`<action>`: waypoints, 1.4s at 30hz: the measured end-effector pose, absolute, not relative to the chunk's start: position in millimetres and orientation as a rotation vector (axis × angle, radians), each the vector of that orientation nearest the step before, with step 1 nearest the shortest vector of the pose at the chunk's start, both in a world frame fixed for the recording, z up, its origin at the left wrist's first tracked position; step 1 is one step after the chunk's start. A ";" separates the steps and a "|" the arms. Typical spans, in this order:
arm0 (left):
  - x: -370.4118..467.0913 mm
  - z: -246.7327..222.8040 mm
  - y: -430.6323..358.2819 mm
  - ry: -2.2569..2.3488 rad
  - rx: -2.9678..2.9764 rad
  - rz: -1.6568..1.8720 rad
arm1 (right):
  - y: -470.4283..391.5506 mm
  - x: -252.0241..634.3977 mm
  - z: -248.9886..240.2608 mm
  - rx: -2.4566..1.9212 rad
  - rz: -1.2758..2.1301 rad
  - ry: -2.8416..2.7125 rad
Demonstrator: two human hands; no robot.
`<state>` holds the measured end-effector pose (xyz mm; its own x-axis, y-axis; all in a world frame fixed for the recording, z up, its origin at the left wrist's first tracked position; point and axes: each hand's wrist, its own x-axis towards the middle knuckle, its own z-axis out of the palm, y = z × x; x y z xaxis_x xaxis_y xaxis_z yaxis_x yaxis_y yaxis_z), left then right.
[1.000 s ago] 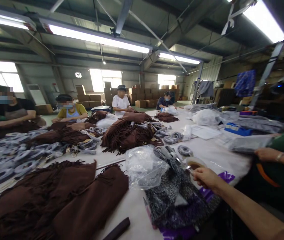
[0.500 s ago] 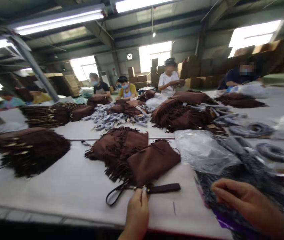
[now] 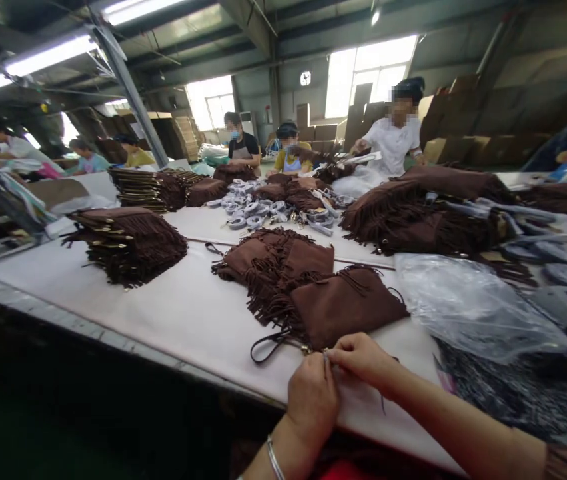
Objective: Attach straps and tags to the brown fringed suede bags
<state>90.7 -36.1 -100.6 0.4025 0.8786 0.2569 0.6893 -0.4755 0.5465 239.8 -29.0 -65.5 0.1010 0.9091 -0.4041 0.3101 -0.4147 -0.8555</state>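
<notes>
A dark brown fringed pouch [image 3: 348, 307] lies on the white table, half over other fringed pouches [image 3: 283, 263]. Its thin wrist strap [image 3: 266, 349] loops out on the left at the near corner, by a small brass-coloured metal fitting [image 3: 305, 349]. My left hand [image 3: 313, 393] is closed in a pinch on the strap at this fitting, just below the pouch. Fingertip to fingertip with it, my right hand [image 3: 363, 360] also pinches there, from the right. Both hands hide most of the part between the fingers and the strap's wide end.
A stack of fringed pouches [image 3: 130, 243] stands at left, a bigger pile [image 3: 423, 213] at right. Clear plastic bags [image 3: 473, 300] lie over dark wrapped material [image 3: 493, 380]. Grey rolled straps [image 3: 258, 200] cover the table's middle. Co-workers, one in a white shirt [image 3: 392, 141], work across the table.
My right hand has come left from over the dark wrapped material to the strap fitting beside my left hand. The view has turned right-to-left, showing more of the table's left edge.
</notes>
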 end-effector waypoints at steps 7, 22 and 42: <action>89.6 -104.9 -36.3 1.363 2.211 0.739 | -24.5 234.3 -66.3 -1.930 1.346 -1.100; 79.8 -109.4 -40.0 1.271 1.975 0.858 | -39.6 231.9 -62.8 -1.829 1.388 -1.096; 91.4 -78.0 -37.1 0.823 0.361 0.618 | -54.7 220.2 -74.6 -1.732 1.332 -0.940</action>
<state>91.4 -37.1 -78.0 0.5210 0.6367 -0.5685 -0.3680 0.7685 0.5234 220.2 -54.7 -74.6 0.1908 0.8829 -0.4291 0.1088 -0.4534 -0.8846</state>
